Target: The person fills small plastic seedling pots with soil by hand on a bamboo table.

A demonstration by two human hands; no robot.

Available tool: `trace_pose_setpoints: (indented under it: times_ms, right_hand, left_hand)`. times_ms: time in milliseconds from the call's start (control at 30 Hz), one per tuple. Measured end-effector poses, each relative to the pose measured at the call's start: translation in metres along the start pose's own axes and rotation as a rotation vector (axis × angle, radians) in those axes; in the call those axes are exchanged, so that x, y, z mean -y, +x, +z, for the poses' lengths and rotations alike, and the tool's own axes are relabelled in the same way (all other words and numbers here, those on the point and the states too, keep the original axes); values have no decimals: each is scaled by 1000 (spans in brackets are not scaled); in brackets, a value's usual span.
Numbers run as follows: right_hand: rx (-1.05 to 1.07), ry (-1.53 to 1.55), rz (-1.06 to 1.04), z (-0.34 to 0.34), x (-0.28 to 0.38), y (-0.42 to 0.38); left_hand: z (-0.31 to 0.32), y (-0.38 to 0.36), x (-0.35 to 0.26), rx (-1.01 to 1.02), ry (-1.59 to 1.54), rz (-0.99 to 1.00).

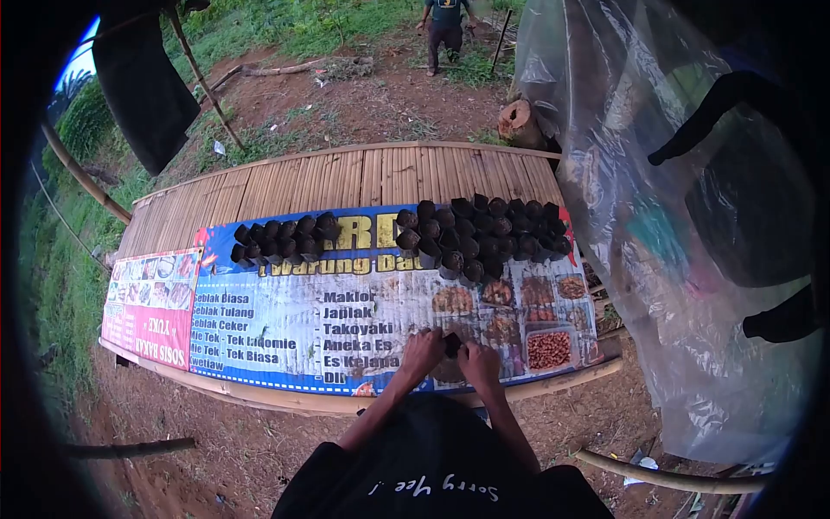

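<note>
Between my two hands, over the near edge of a printed banner (285, 303), is a small black plastic planting bag (452, 345). My left hand (422, 353) pinches its left side, and my right hand (478, 359) has its fingers closed on the right side. What the bag holds is too dark to make out. Beyond my hands, a large group of similar filled black bags (471, 229) stands close together on the banner. A smaller group of these bags (281, 238) is to the left.
The banner covers much of a bamboo-slat table (320, 177). Clear plastic sheeting (622, 173) hangs at the right, near a cut log (519, 121). A dark cloth (143, 91) hangs at the upper left. Another person (445, 30) is on the ground beyond the table.
</note>
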State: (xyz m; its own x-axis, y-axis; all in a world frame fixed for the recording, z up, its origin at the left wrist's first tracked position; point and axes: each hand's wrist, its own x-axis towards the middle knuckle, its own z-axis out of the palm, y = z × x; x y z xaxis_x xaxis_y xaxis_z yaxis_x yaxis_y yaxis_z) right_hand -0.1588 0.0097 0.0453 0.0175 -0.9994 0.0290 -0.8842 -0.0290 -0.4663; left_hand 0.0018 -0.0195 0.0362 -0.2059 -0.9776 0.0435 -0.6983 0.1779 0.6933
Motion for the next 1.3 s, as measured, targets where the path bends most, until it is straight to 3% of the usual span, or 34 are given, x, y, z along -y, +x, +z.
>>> trace_pose_setpoints:
  times_ms: [333,733,867,1133,1300]
  right_hand:
    - [-6,43,169,21,5,-7]
    - [-2,163,225,30,1,-5]
    - [8,178,270,12,2,-4]
    - [-45,-43,-91,9,-9,25]
    - [-108,43,-69,8,-2,36]
  left_hand:
    - [8,4,7,6,46,7]
    - [7,16,11,-27,30,46]
    - [-4,5,-1,-22,17,-75]
    - [4,10,7,67,74,-101]
    - [-18,29,0,40,55,-21]
